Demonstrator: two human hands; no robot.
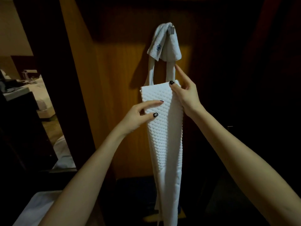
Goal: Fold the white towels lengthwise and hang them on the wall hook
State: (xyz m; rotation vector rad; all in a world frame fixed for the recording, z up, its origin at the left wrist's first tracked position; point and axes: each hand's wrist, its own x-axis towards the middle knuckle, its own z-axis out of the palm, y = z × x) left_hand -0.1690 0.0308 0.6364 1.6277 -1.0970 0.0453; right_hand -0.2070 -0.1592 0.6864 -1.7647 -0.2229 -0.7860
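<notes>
Lit wooden panel (114,111), white-sheeted bed (42,97) through the opening at left, dark cabinet (21,128) beside it.

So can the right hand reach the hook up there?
Probably yes. The right hand, pinching the long towel, is just below the hook; only the small towel draped there hangs between.

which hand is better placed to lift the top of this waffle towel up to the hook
Right. The right hand pinches the waffle towel at its top corner, just below the hook; the left hand rests lower on its left edge, fingers flat.
</notes>
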